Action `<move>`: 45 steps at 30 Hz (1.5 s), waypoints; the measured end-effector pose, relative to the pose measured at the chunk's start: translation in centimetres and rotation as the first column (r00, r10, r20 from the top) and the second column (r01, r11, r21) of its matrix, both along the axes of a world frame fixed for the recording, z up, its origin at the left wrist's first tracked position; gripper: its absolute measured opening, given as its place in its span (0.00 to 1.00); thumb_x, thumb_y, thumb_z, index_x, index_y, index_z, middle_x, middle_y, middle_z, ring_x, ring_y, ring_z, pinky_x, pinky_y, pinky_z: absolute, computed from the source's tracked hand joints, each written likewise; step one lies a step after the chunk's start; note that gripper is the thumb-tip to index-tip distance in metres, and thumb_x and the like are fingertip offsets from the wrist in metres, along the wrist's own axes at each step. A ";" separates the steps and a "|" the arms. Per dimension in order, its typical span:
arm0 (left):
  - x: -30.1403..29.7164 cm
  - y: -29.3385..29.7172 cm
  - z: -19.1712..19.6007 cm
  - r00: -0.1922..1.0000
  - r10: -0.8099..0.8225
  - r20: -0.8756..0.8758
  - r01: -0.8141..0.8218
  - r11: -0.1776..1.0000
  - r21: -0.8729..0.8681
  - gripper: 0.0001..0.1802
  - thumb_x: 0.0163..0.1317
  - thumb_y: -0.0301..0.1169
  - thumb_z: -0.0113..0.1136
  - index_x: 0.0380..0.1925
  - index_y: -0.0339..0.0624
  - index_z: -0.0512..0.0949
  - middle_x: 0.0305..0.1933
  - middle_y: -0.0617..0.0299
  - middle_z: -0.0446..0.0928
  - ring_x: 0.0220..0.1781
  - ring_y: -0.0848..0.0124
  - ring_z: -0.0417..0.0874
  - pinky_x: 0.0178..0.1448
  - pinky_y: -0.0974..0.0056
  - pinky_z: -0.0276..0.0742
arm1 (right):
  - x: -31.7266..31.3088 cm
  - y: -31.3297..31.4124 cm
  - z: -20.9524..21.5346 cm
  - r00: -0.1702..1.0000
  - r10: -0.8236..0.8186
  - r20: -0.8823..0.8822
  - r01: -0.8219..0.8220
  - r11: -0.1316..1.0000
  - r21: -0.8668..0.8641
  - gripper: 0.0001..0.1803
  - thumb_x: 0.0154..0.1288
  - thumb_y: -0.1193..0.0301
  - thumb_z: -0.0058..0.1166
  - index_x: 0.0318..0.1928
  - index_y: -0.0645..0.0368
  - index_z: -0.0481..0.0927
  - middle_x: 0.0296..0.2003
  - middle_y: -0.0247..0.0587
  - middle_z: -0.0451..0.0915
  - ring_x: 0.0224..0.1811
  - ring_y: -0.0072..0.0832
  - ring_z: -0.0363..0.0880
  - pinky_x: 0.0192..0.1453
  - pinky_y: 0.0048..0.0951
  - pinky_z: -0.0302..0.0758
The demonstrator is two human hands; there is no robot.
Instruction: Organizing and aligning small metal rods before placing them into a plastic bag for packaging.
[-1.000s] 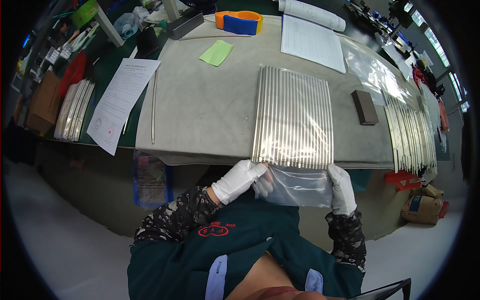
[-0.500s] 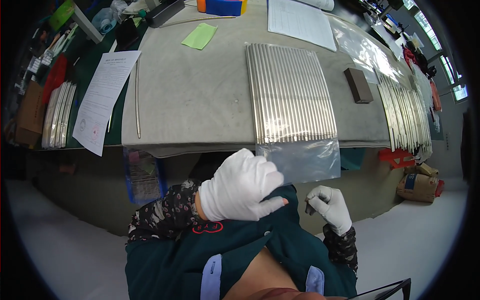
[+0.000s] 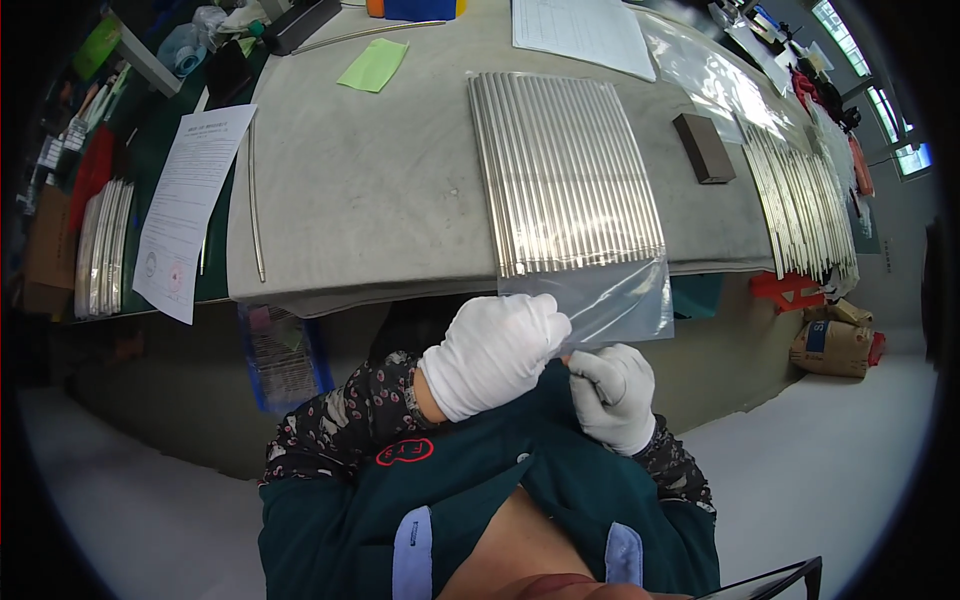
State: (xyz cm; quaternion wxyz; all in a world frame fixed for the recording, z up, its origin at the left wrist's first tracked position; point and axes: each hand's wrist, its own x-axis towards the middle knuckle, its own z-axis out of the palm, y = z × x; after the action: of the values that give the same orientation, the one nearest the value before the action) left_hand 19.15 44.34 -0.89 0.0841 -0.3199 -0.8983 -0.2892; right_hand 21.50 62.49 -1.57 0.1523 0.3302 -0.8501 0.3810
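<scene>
A clear plastic bag (image 3: 630, 305) lies on the table with a row of slim silvery metal tubes (image 3: 565, 180) side by side inside it. Its bare end hangs over the table's near edge, creased. My left hand (image 3: 495, 355), in a white glove, is closed at the left side of this bare end; its fingertips are mostly hidden under the knuckles. Close beside it on the right, below the bag's lower edge, my gloved right hand (image 3: 615, 398) is closed, fingertips together near my left thumb. Whatever is between them cannot be made out.
A dark brown block (image 3: 704, 149) and a bundle of loose tubes (image 3: 800, 210) lie right of the bag. Printed paper (image 3: 190, 210), a single thin rod (image 3: 255, 200) and a green note (image 3: 374, 65) lie to the left. Stacked white sheets (image 3: 585, 35) are at the back.
My right hand has come up and left to meet my left hand, which has closed further, its thumb no longer sticking out. The bag's bare end has become more creased. The whole view has shifted slightly.
</scene>
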 end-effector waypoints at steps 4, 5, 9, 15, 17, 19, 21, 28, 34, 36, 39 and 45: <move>-0.3 -0.1 0.2 0.993 0.038 0.114 -0.062 0.974 0.217 0.09 0.47 0.32 0.61 0.21 0.43 0.70 0.24 0.60 0.69 0.24 0.60 0.74 0.25 0.59 0.69 | -0.7 -0.7 -1.4 0.989 -0.136 -0.062 0.137 0.990 0.016 0.17 0.43 0.82 0.54 0.39 0.59 0.76 0.22 0.35 0.74 0.20 0.33 0.73 0.27 0.32 0.69; -0.4 0.0 0.3 0.986 0.014 0.166 -0.062 0.956 0.288 0.10 0.47 0.33 0.62 0.21 0.43 0.70 0.25 0.60 0.70 0.24 0.59 0.74 0.25 0.58 0.69 | -0.9 -0.7 -1.5 0.983 -0.176 -0.055 0.178 0.984 0.032 0.19 0.45 0.81 0.54 0.42 0.61 0.76 0.23 0.37 0.75 0.21 0.34 0.73 0.28 0.33 0.70; -0.4 0.3 -0.1 0.995 -0.014 0.100 -0.014 0.964 0.267 0.10 0.47 0.32 0.63 0.19 0.43 0.70 0.24 0.60 0.70 0.23 0.59 0.74 0.25 0.59 0.68 | -1.4 -0.7 -2.3 0.955 -0.099 0.279 0.036 0.974 0.223 0.21 0.49 0.79 0.52 0.48 0.64 0.74 0.27 0.42 0.77 0.26 0.37 0.76 0.32 0.33 0.72; -0.2 0.0 0.0 0.994 -0.087 0.073 0.052 0.920 0.388 0.10 0.47 0.30 0.63 0.21 0.43 0.71 0.23 0.59 0.69 0.24 0.59 0.74 0.26 0.60 0.68 | -3.8 -3.2 -4.5 0.889 -0.025 0.458 0.190 0.929 -0.317 0.27 0.55 0.72 0.54 0.57 0.59 0.68 0.30 0.42 0.79 0.23 0.26 0.77 0.30 0.28 0.72; -0.2 -0.3 -0.2 0.982 -0.154 0.107 0.085 0.874 0.478 0.09 0.47 0.30 0.63 0.22 0.42 0.71 0.23 0.59 0.70 0.24 0.59 0.74 0.26 0.61 0.68 | -4.5 -3.4 -5.7 0.917 -0.169 0.361 0.230 0.964 -0.133 0.26 0.54 0.74 0.55 0.56 0.57 0.69 0.23 0.41 0.76 0.19 0.28 0.75 0.26 0.28 0.70; -0.4 -1.0 0.0 0.988 -0.130 0.088 0.073 0.876 0.477 0.08 0.47 0.28 0.63 0.21 0.42 0.72 0.23 0.59 0.70 0.24 0.59 0.74 0.26 0.61 0.68 | -5.0 -3.8 -4.8 0.964 -0.255 0.075 0.257 0.966 -0.017 0.25 0.52 0.76 0.56 0.54 0.55 0.71 0.16 0.40 0.71 0.17 0.30 0.73 0.23 0.30 0.69; -0.5 -1.6 -0.3 0.990 -0.088 0.108 0.026 0.877 0.479 0.07 0.47 0.28 0.62 0.21 0.41 0.72 0.23 0.59 0.71 0.24 0.60 0.74 0.27 0.62 0.69 | -5.3 -3.9 -4.0 0.966 -0.248 0.071 0.251 0.967 -0.043 0.24 0.51 0.77 0.57 0.51 0.55 0.73 0.13 0.41 0.69 0.15 0.34 0.72 0.22 0.32 0.69; -0.4 -2.8 -0.5 0.991 -0.058 0.122 -0.008 0.875 0.484 0.06 0.48 0.26 0.61 0.21 0.41 0.73 0.25 0.60 0.73 0.25 0.61 0.75 0.29 0.63 0.70 | -5.3 -3.0 -3.2 0.911 -0.393 0.121 0.404 0.912 -0.075 0.14 0.57 0.78 0.52 0.45 0.65 0.75 0.19 0.43 0.76 0.18 0.26 0.75 0.23 0.26 0.71; -0.4 -2.9 -1.0 0.987 -0.057 0.148 -0.022 0.875 0.484 0.05 0.48 0.25 0.61 0.21 0.41 0.73 0.25 0.60 0.73 0.26 0.61 0.76 0.30 0.63 0.71 | -5.3 -3.7 -3.4 0.913 -0.400 0.080 0.407 0.909 -0.095 0.11 0.59 0.77 0.51 0.43 0.66 0.74 0.23 0.42 0.79 0.20 0.20 0.75 0.23 0.20 0.72; -0.3 -3.0 -1.1 0.988 -0.051 0.144 -0.025 0.877 0.481 0.05 0.48 0.25 0.61 0.21 0.41 0.73 0.25 0.60 0.73 0.26 0.61 0.76 0.30 0.63 0.71 | -5.2 -4.3 -2.8 0.863 -0.362 0.353 0.455 0.861 -0.229 0.12 0.59 0.76 0.51 0.44 0.66 0.73 0.25 0.43 0.79 0.20 0.21 0.76 0.23 0.19 0.72; -0.1 -3.2 -1.3 0.988 -0.038 0.149 -0.038 0.878 0.477 0.05 0.49 0.26 0.60 0.21 0.40 0.73 0.25 0.59 0.73 0.26 0.61 0.76 0.30 0.63 0.71 | -4.3 -4.1 -1.2 0.686 -0.195 0.701 0.562 0.754 -0.340 0.14 0.60 0.74 0.52 0.45 0.67 0.70 0.27 0.46 0.79 0.21 0.23 0.76 0.22 0.17 0.71; 0.1 -3.3 -2.2 0.986 -0.016 0.164 -0.067 0.870 0.488 0.05 0.49 0.27 0.60 0.21 0.41 0.73 0.25 0.58 0.72 0.26 0.60 0.76 0.30 0.62 0.71 | -2.9 -3.1 -0.2 0.407 0.246 0.880 0.543 0.709 -0.449 0.14 0.61 0.74 0.49 0.46 0.69 0.67 0.24 0.46 0.78 0.17 0.24 0.75 0.18 0.17 0.70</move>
State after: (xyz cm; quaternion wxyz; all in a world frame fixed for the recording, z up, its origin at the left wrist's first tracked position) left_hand 19.25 41.00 -3.12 0.0930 -0.2511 -0.8032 -0.5321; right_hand 18.65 59.35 -1.78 -0.1814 -0.0953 -0.6144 0.7619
